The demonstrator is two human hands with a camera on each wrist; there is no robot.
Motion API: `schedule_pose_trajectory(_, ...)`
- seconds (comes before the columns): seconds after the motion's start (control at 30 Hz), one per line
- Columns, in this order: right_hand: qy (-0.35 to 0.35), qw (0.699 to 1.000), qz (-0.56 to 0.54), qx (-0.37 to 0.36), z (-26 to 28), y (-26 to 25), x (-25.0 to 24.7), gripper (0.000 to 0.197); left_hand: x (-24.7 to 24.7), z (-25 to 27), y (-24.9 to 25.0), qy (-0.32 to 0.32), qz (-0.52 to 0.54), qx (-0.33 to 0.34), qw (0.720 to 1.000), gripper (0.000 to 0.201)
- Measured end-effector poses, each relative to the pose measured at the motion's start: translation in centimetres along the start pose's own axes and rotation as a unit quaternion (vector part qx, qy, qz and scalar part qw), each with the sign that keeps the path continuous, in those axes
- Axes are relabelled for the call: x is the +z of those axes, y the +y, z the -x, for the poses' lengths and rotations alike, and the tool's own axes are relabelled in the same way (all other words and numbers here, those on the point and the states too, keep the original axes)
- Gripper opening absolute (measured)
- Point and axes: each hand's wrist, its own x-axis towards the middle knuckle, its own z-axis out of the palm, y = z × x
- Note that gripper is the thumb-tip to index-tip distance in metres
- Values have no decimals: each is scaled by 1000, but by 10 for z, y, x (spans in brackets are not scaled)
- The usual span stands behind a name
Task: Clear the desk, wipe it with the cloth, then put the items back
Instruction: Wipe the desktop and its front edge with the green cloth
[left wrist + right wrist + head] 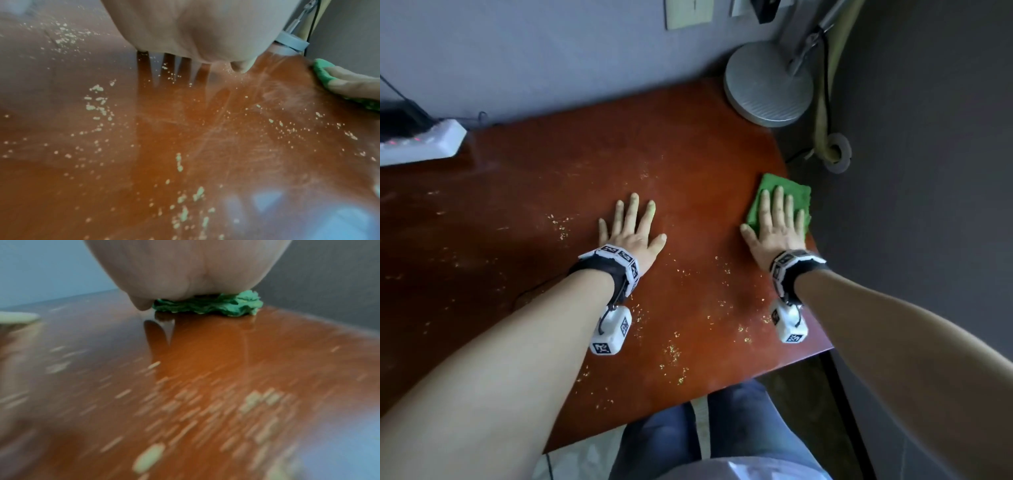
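Right hand (pixel 777 222) presses flat, fingers spread, on the cloth (pixel 796 190) at the desk's (pixel 551 178) right edge — better to sweep long strokes, gathering crumbs (pixel 674 353); left hand (pixel 631 233) lies spread flat.

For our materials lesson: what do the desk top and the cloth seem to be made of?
Desk top: probably varnished wood or wood-look laminate; reddish-brown, glossy, mirrors the fingers. Cloth: likely soft terry or microfibre; green, fuzzy, bunching under the right hand.

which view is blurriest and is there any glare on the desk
Right wrist view is blurriest: crumbs streak into dashes, only the green cloth fairly crisp. Left wrist view is softer, with bluish glare on the desk at lower right. Head view is sharpest but dim, corners bent by the wide lens.
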Motion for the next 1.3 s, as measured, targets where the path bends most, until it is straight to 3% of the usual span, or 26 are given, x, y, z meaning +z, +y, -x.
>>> schedule_pose_trajectory(0.17,-31,984,50,-166,46,-87,28,77,7,6,-10,14,-31,28,999,68)
schedule_pose_trajectory(0.27,-40,977,55,-201,45,-86,28,73,9,12,-19,11,-38,42,998,66)
schedule_pose_trajectory(0.3,-35,981,48,-184,40,-79,26,72,9,16,-25,10,-39,48,998,66)
schedule_pose_trajectory(0.43,-8,999,-43,9,16,-32,11,70,10,24,-42,-5,-33,58,998,62)
schedule_pose_trajectory(0.6,-7,990,-90,107,-35,-60,-15,75,-14,8,-67,-23,18,0,1000,62)
schedule_pose_trajectory(0.7,-18,998,-53,6,-56,-111,-21,76,-29,-4,-80,-21,48,-58,997,60)
schedule_pose_trajectory(0.8,-40,993,10,-114,-54,-143,-11,75,-29,-7,-81,-20,46,-64,997,62)
schedule_pose_trajectory(0.9,-57,989,27,-133,-72,-135,-19,73,-30,-10,-79,-34,50,-66,996,64)
schedule_pose_trajectory(1.07,-35,996,-12,-83,-105,-161,-39,72,-32,-12,-85,-50,57,-64,995,64)
schedule_pose_trajectory(1.23,-63,956,73,-278,-50,-214,-9,70,-21,-14,-83,-18,26,-79,996,64)
schedule_pose_trajectory(1.3,-79,944,88,-307,-52,-208,-9,67,-23,-16,-83,-21,25,-80,996,64)
